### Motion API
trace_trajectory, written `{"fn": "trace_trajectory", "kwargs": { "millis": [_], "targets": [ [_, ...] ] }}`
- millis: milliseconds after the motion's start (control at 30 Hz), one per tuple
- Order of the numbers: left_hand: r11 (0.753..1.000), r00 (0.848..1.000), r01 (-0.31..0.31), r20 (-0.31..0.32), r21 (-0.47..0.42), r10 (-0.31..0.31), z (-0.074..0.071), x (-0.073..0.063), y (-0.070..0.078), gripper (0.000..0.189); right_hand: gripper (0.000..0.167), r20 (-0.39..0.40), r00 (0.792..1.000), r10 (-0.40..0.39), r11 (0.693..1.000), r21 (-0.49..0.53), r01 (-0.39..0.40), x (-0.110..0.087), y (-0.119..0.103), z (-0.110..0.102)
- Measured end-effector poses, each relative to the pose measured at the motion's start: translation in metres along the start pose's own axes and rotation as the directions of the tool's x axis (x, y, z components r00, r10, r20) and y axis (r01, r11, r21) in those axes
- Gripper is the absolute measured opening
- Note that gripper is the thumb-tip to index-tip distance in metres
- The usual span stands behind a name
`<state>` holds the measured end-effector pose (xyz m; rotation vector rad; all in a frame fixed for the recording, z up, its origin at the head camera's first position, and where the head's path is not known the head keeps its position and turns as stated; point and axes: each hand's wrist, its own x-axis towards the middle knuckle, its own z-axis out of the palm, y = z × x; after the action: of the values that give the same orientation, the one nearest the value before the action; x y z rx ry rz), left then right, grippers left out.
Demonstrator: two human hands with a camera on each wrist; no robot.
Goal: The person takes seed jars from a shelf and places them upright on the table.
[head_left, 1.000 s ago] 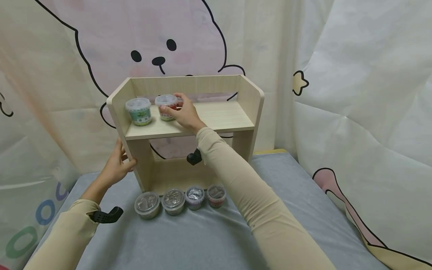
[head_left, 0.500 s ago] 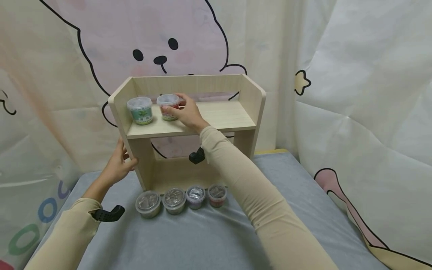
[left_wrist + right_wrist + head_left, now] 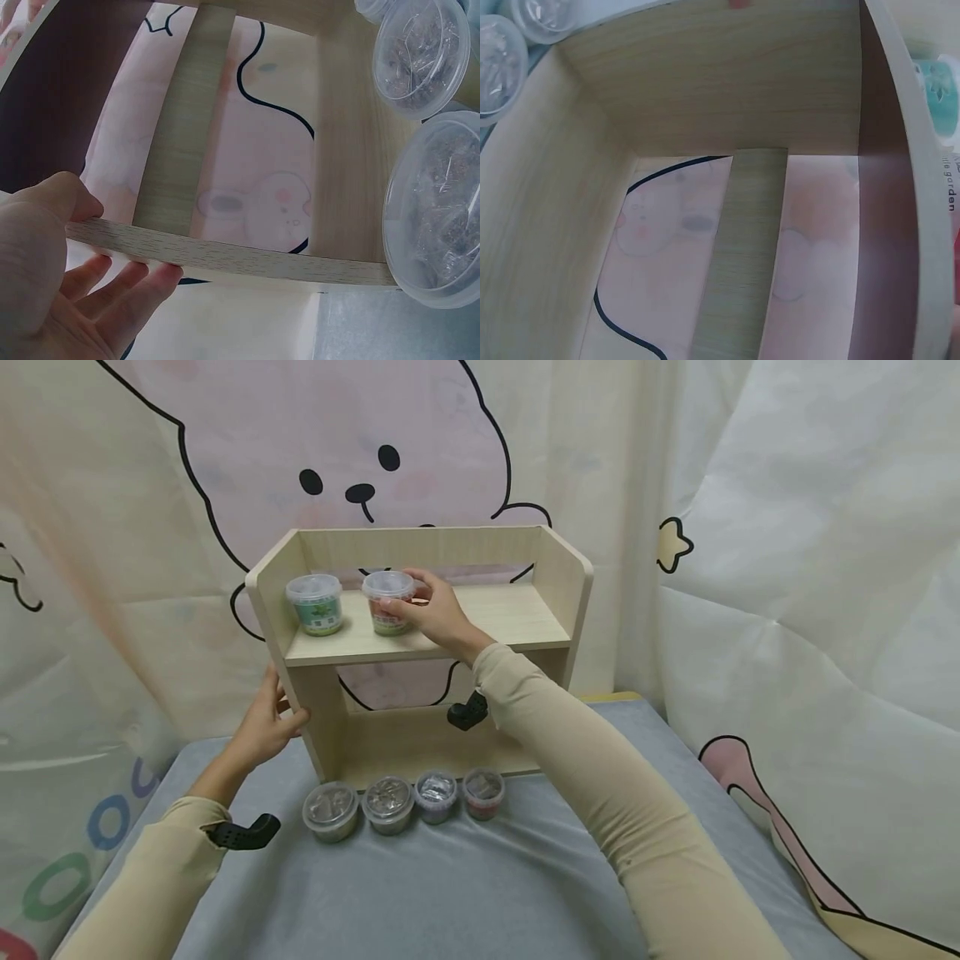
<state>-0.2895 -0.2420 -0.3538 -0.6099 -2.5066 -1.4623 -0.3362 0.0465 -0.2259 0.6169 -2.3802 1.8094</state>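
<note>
My right hand (image 3: 444, 617) holds a clear lidded tub with a red label (image 3: 387, 612) by its right side, on the upper board of a small wooden shelf (image 3: 480, 618). Left of it stands a similar tub with a green label (image 3: 316, 607), apart from it. My left hand (image 3: 262, 722) grips the left side panel of the shelf. In the left wrist view, the thumb of the left hand (image 3: 82, 262) lies on one side of the panel edge (image 3: 240, 253) and the fingers on the other. The right wrist view shows mostly the shelf's lower compartment (image 3: 742, 97).
Several lidded tubs stand in a row before the shelf, from a wide one (image 3: 330, 811) at left to a small reddish one (image 3: 483, 792) at right. A grey-blue cloth (image 3: 405, 893) covers the table. Printed curtains (image 3: 795, 568) hang behind and beside it.
My right hand has shifted the red-labelled tub a little to the right along the upper board, widening its gap from the green-labelled tub. The left hand keeps its hold on the panel.
</note>
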Motion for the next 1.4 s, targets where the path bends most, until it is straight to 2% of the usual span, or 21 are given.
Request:
{"fn": "trace_trajectory", "kwargs": {
  "millis": [300, 700, 1067, 1400],
  "targets": [
    [1.0, 1.0, 0.008, 0.001, 0.008, -0.008, 0.0, 0.0, -0.001, 0.101, 0.066, 0.087, 0.996, -0.012, 1.0, 0.013, 0.011, -0.015, -0.004, -0.015],
    [1.0, 1.0, 0.014, -0.001, 0.018, -0.014, 0.003, 0.003, -0.002, 0.102, 0.065, 0.112, 0.994, -0.007, 1.0, 0.014, 0.006, -0.037, -0.008, -0.04],
    [0.999, 1.0, -0.003, -0.008, 0.044, 0.004, 0.0, 0.001, -0.003, 0.102, 0.065, 0.16, 0.986, -0.041, 0.998, 0.052, 0.033, -0.056, -0.009, -0.055],
    [0.999, 1.0, 0.021, 0.001, 0.045, -0.021, 0.001, 0.001, 0.001, 0.104, 0.065, 0.202, 0.977, -0.06, 0.998, 0.046, 0.052, -0.078, -0.001, -0.071]
  ]
}}
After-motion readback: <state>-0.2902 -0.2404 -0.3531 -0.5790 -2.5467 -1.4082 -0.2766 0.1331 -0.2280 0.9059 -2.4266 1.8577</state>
